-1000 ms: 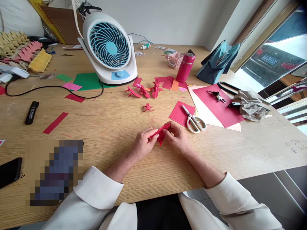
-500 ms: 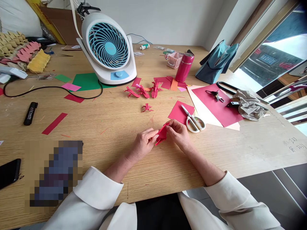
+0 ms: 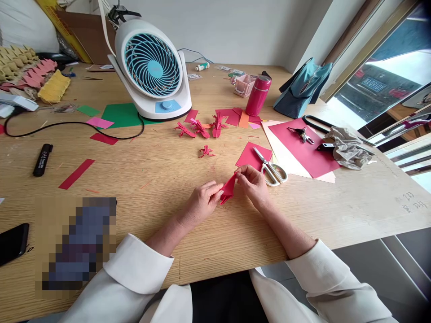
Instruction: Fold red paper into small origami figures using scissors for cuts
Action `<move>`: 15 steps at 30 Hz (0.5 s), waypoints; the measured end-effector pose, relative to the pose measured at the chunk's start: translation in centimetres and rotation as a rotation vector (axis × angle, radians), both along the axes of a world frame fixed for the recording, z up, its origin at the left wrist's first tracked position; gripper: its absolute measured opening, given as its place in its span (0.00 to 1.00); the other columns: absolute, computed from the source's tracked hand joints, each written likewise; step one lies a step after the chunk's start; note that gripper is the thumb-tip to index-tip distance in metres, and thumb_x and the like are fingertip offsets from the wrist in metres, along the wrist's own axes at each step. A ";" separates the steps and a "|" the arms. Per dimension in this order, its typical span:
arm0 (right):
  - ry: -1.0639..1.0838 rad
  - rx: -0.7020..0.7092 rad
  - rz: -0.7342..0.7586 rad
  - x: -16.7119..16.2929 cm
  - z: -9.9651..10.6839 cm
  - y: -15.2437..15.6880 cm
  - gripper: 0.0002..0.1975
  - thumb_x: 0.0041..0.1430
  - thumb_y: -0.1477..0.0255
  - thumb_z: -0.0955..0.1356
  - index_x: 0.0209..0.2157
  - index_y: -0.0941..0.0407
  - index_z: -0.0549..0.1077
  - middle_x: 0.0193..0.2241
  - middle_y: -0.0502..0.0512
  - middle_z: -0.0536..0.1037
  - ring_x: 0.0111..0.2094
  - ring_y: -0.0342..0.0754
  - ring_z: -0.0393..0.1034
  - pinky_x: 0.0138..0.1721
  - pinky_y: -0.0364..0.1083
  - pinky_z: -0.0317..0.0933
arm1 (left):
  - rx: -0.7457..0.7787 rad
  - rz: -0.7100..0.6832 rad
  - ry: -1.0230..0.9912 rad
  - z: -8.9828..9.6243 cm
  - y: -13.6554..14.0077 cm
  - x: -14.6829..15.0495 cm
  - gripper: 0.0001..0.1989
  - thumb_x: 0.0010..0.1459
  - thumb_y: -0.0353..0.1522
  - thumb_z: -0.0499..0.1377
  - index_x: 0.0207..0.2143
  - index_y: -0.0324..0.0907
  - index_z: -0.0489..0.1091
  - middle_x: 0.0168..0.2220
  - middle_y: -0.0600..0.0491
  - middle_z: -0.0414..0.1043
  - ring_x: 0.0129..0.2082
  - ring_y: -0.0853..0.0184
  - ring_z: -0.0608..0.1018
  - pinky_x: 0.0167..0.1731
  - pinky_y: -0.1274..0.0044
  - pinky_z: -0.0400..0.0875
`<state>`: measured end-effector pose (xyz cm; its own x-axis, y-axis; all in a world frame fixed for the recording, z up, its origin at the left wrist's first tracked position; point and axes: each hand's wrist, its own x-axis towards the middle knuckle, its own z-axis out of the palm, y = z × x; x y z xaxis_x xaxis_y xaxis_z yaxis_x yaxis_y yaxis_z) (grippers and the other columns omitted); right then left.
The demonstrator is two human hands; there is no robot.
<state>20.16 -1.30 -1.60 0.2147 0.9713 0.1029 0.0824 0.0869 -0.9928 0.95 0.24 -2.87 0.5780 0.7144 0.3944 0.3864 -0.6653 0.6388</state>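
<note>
A small folded piece of red paper [image 3: 228, 188] is held between both hands, a little above the table. My left hand [image 3: 206, 197] pinches its left side between thumb and fingers. With thumb and forefinger, my right hand [image 3: 253, 185] grips its upper right tip. Just beyond my right hand lie white-handled scissors [image 3: 271, 168], partly on a red paper square [image 3: 249, 155]. Ahead of my hands sits a small red folded paper figure [image 3: 206, 151], and several larger red folded figures [image 3: 202, 128] lie farther back.
A white fan [image 3: 155, 72] stands at the back left. A red flask [image 3: 258, 95] and a blue bag [image 3: 301, 89] stand at the back right. On the right lie red sheets [image 3: 305, 150] with keys. A black marker [image 3: 42, 160] and a phone [image 3: 13, 243] are at left.
My right hand has shifted slightly right and up along the paper's tip, and more of the folded paper shows between the hands. My left hand stays nearly in place.
</note>
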 end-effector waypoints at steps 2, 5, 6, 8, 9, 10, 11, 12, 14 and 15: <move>-0.015 0.005 0.005 0.0 0.0 0.0 0.10 0.55 0.63 0.69 0.29 0.55 0.70 0.26 0.49 0.70 0.27 0.43 0.63 0.30 0.44 0.60 | -0.006 0.005 -0.001 0.1 0.0 0.0 0.10 0.67 0.29 0.53 0.38 0.39 0.75 0.27 0.56 0.63 0.25 0.73 0.66 0.27 0.81 0.60; -0.029 0.009 0.017 0.1 0.0 0.0 0.11 0.56 0.62 0.69 0.29 0.55 0.70 0.25 0.49 0.70 0.27 0.43 0.62 0.30 0.44 0.59 | -0.043 0.007 -0.002 0.3 0.0 0.1 0.10 0.66 0.28 0.54 0.36 0.39 0.74 0.26 0.57 0.62 0.25 0.73 0.66 0.26 0.81 0.59; -0.030 0.010 0.020 0.1 -0.1 0.0 0.11 0.56 0.61 0.69 0.30 0.55 0.70 0.25 0.49 0.70 0.27 0.43 0.62 0.30 0.44 0.59 | -0.059 0.012 -0.006 0.4 0.0 0.1 0.09 0.65 0.28 0.54 0.35 0.39 0.74 0.26 0.57 0.62 0.24 0.73 0.66 0.26 0.81 0.59; -0.027 0.011 0.035 0.0 -0.1 0.0 0.12 0.56 0.61 0.69 0.30 0.55 0.70 0.26 0.49 0.70 0.27 0.43 0.63 0.30 0.44 0.60 | -0.086 0.026 -0.015 0.6 0.0 0.1 0.10 0.65 0.28 0.54 0.33 0.39 0.74 0.25 0.57 0.61 0.24 0.73 0.65 0.26 0.81 0.59; -0.023 0.010 0.047 0.0 -0.1 0.0 0.12 0.55 0.60 0.70 0.31 0.55 0.70 0.26 0.49 0.70 0.27 0.44 0.63 0.30 0.44 0.60 | -0.092 0.031 -0.021 0.7 0.0 0.2 0.10 0.65 0.28 0.54 0.33 0.39 0.73 0.24 0.57 0.61 0.24 0.73 0.65 0.26 0.80 0.58; -0.020 0.008 0.062 -0.1 -0.1 0.0 0.12 0.55 0.60 0.70 0.31 0.55 0.70 0.26 0.50 0.71 0.27 0.44 0.63 0.30 0.44 0.60 | -0.096 0.033 -0.026 0.7 0.0 0.2 0.10 0.65 0.28 0.54 0.32 0.39 0.73 0.24 0.58 0.61 0.24 0.73 0.64 0.26 0.80 0.58; -0.018 0.006 0.075 -0.1 -0.1 0.0 0.12 0.55 0.60 0.70 0.31 0.55 0.70 0.27 0.50 0.71 0.27 0.44 0.64 0.30 0.44 0.60 | -0.098 0.032 -0.029 0.8 0.0 0.2 0.10 0.65 0.28 0.54 0.32 0.39 0.73 0.24 0.58 0.60 0.24 0.73 0.64 0.25 0.80 0.58; -0.017 0.003 0.084 -0.2 -0.1 0.0 0.12 0.55 0.61 0.70 0.31 0.55 0.70 0.27 0.50 0.71 0.27 0.44 0.64 0.30 0.44 0.60 | -0.101 0.030 -0.032 0.8 0.0 0.2 0.10 0.65 0.28 0.54 0.32 0.39 0.73 0.24 0.58 0.60 0.24 0.73 0.64 0.25 0.80 0.58; -0.022 0.002 0.087 -0.2 0.0 -0.1 0.12 0.55 0.61 0.70 0.30 0.55 0.70 0.27 0.50 0.71 0.27 0.44 0.64 0.31 0.44 0.60 | -0.109 0.024 -0.034 0.8 0.0 0.2 0.10 0.65 0.28 0.54 0.33 0.39 0.74 0.24 0.58 0.61 0.24 0.73 0.65 0.25 0.81 0.58; -0.026 0.002 0.085 -0.2 0.0 -0.1 0.11 0.55 0.62 0.70 0.30 0.55 0.70 0.26 0.50 0.71 0.27 0.44 0.64 0.31 0.44 0.60 | -0.114 0.021 -0.030 0.8 0.0 0.2 0.10 0.65 0.28 0.54 0.34 0.39 0.74 0.24 0.57 0.61 0.24 0.73 0.65 0.26 0.81 0.58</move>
